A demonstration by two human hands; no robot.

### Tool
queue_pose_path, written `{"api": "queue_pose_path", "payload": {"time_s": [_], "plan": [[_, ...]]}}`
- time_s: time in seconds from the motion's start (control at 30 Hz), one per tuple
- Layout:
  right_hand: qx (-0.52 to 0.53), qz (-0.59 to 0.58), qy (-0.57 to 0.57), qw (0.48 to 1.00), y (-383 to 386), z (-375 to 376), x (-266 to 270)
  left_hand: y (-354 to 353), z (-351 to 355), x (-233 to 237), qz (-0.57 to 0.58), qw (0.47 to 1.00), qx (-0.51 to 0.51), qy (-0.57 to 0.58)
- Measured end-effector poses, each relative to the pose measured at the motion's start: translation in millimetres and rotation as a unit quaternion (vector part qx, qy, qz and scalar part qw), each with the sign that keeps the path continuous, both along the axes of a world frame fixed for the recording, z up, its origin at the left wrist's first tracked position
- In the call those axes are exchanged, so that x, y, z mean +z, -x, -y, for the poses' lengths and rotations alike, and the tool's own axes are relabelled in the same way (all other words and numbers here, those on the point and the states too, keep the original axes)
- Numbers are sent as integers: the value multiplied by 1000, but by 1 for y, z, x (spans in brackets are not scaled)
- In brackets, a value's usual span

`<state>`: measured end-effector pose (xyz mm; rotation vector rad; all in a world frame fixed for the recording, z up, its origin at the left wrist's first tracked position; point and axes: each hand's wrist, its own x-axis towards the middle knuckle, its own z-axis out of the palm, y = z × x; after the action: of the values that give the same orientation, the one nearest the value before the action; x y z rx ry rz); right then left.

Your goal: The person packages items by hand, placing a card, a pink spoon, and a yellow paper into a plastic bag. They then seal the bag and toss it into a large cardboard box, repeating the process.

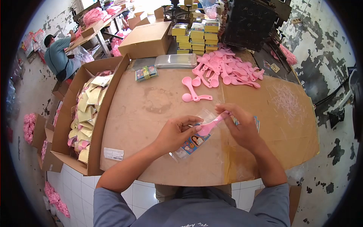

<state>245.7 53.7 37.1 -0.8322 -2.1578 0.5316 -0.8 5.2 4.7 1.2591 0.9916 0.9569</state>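
A pink plastic measuring spoon (213, 125) is held level between my two hands above the cardboard-covered table (151, 125). My left hand (177, 130) pinches it near the bowl, with thumb and fingertips closed. My right hand (241, 125) has its fingers closed around the handle end. Under the spoon lie clear plastic bags (206, 115) and a colourful printed card (196, 142). Another stack of printed cards (258, 123) is partly hidden behind my right hand. Beyond my hands, two loose pink spoons (191, 89) lie in front of a heap of pink spoons (227, 68).
At left stands a long open carton (94, 125) holding packed yellowish packets. Toward the back are a closed box (145, 39), a clear plastic case (176, 61), a banded card bundle (146, 73), card stacks (197, 34) and a black machine (247, 22). Another person (60, 56) works far left.
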Motion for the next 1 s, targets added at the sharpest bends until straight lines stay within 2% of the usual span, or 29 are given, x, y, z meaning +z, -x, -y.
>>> {"api": "queue_pose_path", "payload": {"time_s": [0.03,0.13,0.23,0.3,0.37,0.43,0.47,0.53,0.63,0.73,0.87,0.97,1.0], "plan": [[5,-16,-7,1000,5,3,-6,-1,2,-1,5,1000,0,0],[90,-63,178,978,20,22,-5,-5,3,-4,44,999,-15,-13],[194,-211,370,884,20,20,-5,-1,1,-1,64,997,-37,13],[208,-262,328,883,18,9,-3,3,0,4,75,995,-58,43],[223,-223,268,910,11,4,0,5,0,8,94,990,-85,67],[237,-96,181,950,5,3,4,5,1,7,102,987,-103,75],[219,-77,163,959,7,6,7,5,2,6,105,985,-112,79],[183,-40,128,974,14,17,18,3,1,-2,122,985,-113,41],[158,25,-79,984,17,27,60,-1,5,-4,111,991,-66,-40],[104,116,-164,974,16,29,95,-2,9,5,67,987,-41,-138],[90,76,-92,989,15,26,95,6,12,13,72,966,-92,-231],[89,78,-53,992,21,28,92,-2,21,25,-40,949,-39,-311],[93,75,-49,992,22,28,89,-2,20,24,-38,950,-39,-307]]}}
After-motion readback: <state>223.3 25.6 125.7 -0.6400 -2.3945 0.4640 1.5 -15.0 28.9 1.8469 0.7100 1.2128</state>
